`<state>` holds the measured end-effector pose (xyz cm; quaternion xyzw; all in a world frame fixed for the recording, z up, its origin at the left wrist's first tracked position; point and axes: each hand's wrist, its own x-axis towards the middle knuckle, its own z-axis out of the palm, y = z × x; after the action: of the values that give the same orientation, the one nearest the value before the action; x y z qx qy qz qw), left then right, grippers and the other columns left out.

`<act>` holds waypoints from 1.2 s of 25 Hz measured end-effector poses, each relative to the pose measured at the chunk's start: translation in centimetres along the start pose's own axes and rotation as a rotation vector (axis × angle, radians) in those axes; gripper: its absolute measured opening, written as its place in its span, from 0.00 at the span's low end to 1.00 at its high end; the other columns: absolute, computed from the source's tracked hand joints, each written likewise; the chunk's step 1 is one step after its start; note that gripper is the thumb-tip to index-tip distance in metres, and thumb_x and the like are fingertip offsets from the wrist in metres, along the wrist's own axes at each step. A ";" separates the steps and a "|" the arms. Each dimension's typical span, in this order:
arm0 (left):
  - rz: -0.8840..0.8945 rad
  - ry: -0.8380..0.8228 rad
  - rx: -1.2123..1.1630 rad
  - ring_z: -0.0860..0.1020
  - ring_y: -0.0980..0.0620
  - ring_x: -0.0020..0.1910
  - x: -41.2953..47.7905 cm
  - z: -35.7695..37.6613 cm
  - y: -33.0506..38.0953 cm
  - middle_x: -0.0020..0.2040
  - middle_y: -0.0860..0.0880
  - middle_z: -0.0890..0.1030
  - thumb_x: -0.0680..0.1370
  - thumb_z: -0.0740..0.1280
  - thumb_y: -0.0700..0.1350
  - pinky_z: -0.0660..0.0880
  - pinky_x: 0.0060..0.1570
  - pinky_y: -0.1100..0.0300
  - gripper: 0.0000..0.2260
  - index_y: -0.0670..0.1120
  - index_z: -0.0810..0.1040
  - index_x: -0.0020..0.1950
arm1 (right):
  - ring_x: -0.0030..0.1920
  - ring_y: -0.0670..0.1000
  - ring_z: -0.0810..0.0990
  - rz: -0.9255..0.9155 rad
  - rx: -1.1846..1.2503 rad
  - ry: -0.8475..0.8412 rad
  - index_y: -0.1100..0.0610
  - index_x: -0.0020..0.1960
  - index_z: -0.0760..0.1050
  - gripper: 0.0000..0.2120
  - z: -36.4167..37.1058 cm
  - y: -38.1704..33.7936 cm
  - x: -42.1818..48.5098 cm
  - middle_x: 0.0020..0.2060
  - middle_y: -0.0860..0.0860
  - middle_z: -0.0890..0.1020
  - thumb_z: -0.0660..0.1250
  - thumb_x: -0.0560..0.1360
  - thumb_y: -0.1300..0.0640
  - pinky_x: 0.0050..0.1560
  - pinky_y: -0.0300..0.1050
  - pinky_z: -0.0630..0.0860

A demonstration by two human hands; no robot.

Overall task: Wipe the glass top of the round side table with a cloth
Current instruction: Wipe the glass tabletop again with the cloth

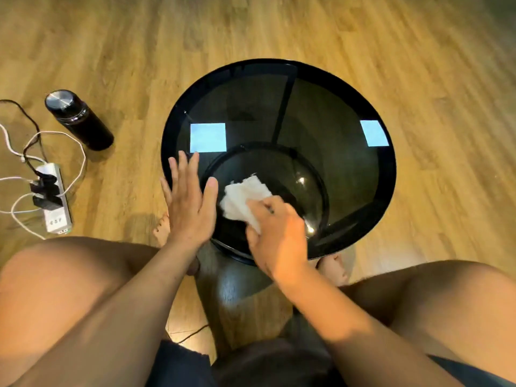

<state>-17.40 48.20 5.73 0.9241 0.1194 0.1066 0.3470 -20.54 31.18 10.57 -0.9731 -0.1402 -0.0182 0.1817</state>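
A round side table [388, 174] with a dark glass top and black rim stands on the wooden floor between my knees. A crumpled white cloth [243, 198] lies on the near part of the glass. My right hand [275, 236] presses down on it, fingers closed over its near edge. Flat at the table's near-left edge rests my left hand [188, 202], fingers spread and holding nothing. Two bright square reflections show on the glass.
A black bottle [79, 120] with a metal cap lies on the floor to the left. A white power strip [54, 199] with plugs and loose cables sits further left. My bare knees and feet frame the table's near side.
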 end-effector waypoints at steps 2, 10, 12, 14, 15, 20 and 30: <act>-0.026 0.063 -0.143 0.45 0.54 0.80 1.0 -0.5 0.0 0.82 0.48 0.52 0.81 0.47 0.57 0.42 0.78 0.46 0.26 0.53 0.55 0.79 | 0.47 0.56 0.77 -0.178 0.051 -0.053 0.53 0.60 0.77 0.19 0.9 -3.2 -0.9 0.51 0.54 0.78 0.73 0.69 0.54 0.41 0.49 0.78; 0.034 -0.029 0.115 0.48 0.49 0.80 1.6 0.3 0.6 0.81 0.46 0.55 0.81 0.46 0.57 0.43 0.78 0.48 0.27 0.49 0.55 0.79 | 0.56 0.64 0.74 0.065 -0.282 -0.036 0.51 0.69 0.66 0.21 -4.9 15.7 4.7 0.58 0.59 0.73 0.64 0.76 0.54 0.41 0.50 0.71; 0.045 -0.017 0.140 0.49 0.48 0.80 1.7 0.3 0.3 0.81 0.45 0.56 0.81 0.46 0.57 0.44 0.78 0.47 0.27 0.48 0.56 0.79 | 0.53 0.67 0.75 0.284 -0.322 0.012 0.54 0.69 0.63 0.21 -6.3 19.2 6.6 0.57 0.63 0.73 0.61 0.78 0.53 0.40 0.50 0.68; 0.045 0.019 0.132 0.50 0.49 0.80 1.6 0.6 0.2 0.81 0.46 0.57 0.82 0.47 0.58 0.45 0.78 0.47 0.27 0.49 0.56 0.79 | 0.51 0.69 0.76 0.493 -0.257 0.055 0.58 0.67 0.64 0.19 -6.1 19.3 7.7 0.56 0.66 0.74 0.59 0.78 0.53 0.41 0.51 0.67; 0.040 0.041 0.114 0.49 0.51 0.80 1.5 0.7 0.2 0.81 0.47 0.57 0.82 0.48 0.58 0.46 0.78 0.48 0.27 0.49 0.56 0.79 | 0.51 0.69 0.76 0.539 -0.234 0.076 0.58 0.66 0.65 0.19 -5.4 17.8 7.7 0.57 0.65 0.74 0.60 0.78 0.53 0.43 0.52 0.69; 0.031 0.111 -0.092 0.49 0.53 0.79 1.5 0.5 0.3 0.80 0.46 0.58 0.81 0.50 0.57 0.46 0.78 0.51 0.28 0.47 0.57 0.79 | 0.47 0.60 0.79 0.141 -0.164 0.014 0.51 0.67 0.67 0.22 2.2 0.6 4.5 0.53 0.58 0.75 0.63 0.75 0.47 0.40 0.47 0.71; 0.057 0.093 0.023 0.51 0.48 0.80 2.1 0.6 -0.5 0.80 0.46 0.58 0.83 0.49 0.55 0.45 0.78 0.48 0.25 0.48 0.57 0.79 | 0.59 0.66 0.73 0.419 -0.305 0.022 0.55 0.61 0.73 0.18 -6.9 21.0 10.9 0.54 0.64 0.76 0.61 0.74 0.50 0.50 0.54 0.73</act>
<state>-15.33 48.84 5.23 0.9252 0.1102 0.1577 0.3271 -4.11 12.82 10.67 -0.9969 0.0706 -0.0115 0.0342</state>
